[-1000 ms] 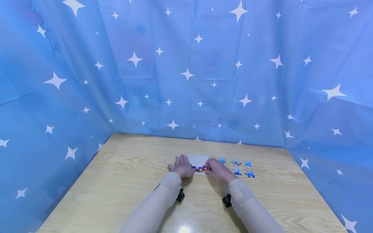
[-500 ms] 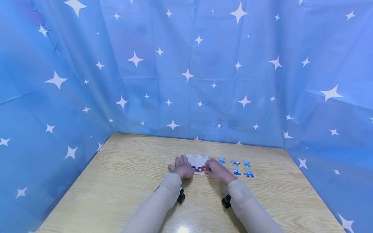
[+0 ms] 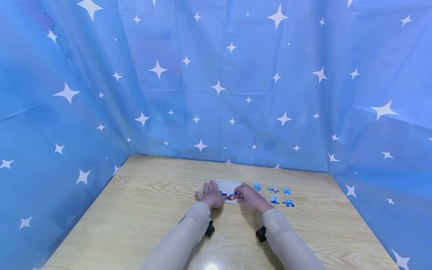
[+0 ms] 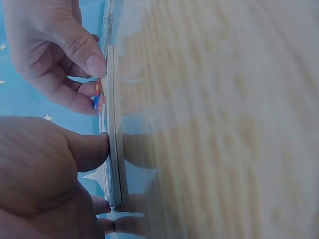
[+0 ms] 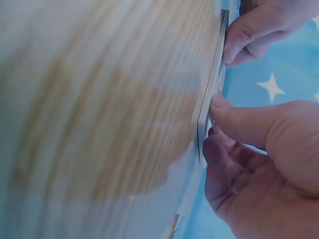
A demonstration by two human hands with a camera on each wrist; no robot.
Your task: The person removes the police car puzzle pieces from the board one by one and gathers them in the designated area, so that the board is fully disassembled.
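Note:
A white puzzle board (image 3: 228, 185) lies flat on the table, with a strip of dark blue and orange puzzle pieces (image 3: 231, 197) along its near side. My left hand (image 3: 212, 195) rests on the board's left side, fingers spread. Its thumb (image 4: 92, 152) presses at the near edge in the left wrist view. My right hand (image 3: 252, 198) is at the board's right side and pinches a puzzle piece (image 4: 97, 94) with red and blue on it. That piece stands tilted at the board's surface, mostly hidden by my right thumb and fingers.
Several loose blue puzzle pieces (image 3: 275, 200) lie on the wooden table (image 3: 141, 210) just right of the board. A blue curtain (image 3: 216, 112) with white stars surrounds the table at the back and sides.
My right fingers have shifted slightly at the board's right side, and the pinched puzzle piece has tilted a little. The left hand stays in place on the board.

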